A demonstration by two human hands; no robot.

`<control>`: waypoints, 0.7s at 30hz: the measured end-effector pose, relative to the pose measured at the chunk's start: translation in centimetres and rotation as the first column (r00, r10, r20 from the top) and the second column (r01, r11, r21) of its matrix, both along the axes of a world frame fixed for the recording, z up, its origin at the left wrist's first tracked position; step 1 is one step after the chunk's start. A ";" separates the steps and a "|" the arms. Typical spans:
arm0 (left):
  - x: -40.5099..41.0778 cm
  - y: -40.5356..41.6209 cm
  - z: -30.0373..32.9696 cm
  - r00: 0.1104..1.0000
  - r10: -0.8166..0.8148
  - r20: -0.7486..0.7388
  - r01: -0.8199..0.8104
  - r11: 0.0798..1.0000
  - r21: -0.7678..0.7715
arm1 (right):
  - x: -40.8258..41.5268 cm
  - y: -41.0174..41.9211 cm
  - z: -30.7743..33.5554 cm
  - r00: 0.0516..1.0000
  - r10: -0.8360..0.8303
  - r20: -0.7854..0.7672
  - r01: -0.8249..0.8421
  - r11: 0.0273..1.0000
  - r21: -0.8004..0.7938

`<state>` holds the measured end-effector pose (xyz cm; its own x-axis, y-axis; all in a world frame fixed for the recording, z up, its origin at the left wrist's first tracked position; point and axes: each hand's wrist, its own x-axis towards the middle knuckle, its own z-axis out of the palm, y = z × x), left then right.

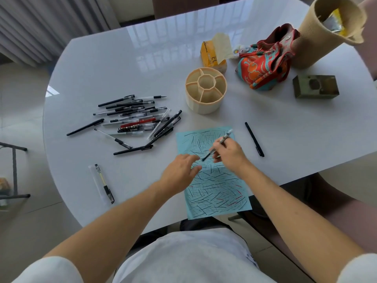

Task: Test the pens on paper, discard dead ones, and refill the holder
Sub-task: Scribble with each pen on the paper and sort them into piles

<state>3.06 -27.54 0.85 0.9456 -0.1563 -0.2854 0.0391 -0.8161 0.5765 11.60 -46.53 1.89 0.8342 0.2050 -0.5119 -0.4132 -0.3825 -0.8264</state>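
Observation:
A light blue paper (214, 186) covered in black and red test strokes lies at the near edge of the white table. My right hand (230, 154) grips a clear pen (219, 145) with its dark tip angled down toward the paper. My left hand (181, 172) rests flat on the paper's left side, fingers relaxed. A pile of several pens (136, 119) lies to the left. The round beige holder (206, 89) with divided compartments stands empty behind the paper. One black pen (254, 139) lies alone to the right, and a clear pen (104, 183) lies at the near left.
At the back right stand a yellow carton (214, 52), a colourful cloth pouch (263, 64), a tall tan woven container (328, 31) and an olive box (315, 86). A black chair frame (14, 172) stands left of the table.

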 end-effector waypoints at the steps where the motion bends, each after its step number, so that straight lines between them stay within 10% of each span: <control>1: -0.3 0.3 -0.5 0.999 -0.031 0.009 0.030 0.999 0.043 | 1.2 -0.9 -0.2 1.000 0.004 0.015 -0.002 0.992 -0.122; 7: -2.7 2.4 -2.9 0.978 -0.208 -0.021 0.205 0.935 0.289 | 5.7 -6.6 -2.2 0.956 0.287 0.065 -0.149 0.663 -0.734; 17: -1.6 3.3 -2.6 0.985 -0.173 -0.010 0.168 0.939 0.300 | 6.8 -5.9 -1.9 0.913 0.348 0.214 -0.044 0.604 -0.796; 21: -2.2 3.4 -2.0 0.992 -0.124 0.014 0.115 0.951 0.286 | 6.0 1.3 -0.3 0.698 0.627 0.346 -0.239 0.659 -0.713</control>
<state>0.88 -24.09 -1.16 0.9342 -0.1854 -0.3047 -0.0830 -0.9439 0.3197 17.59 -45.18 1.56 0.8790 0.4455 -0.1699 0.3607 -0.8543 -0.3742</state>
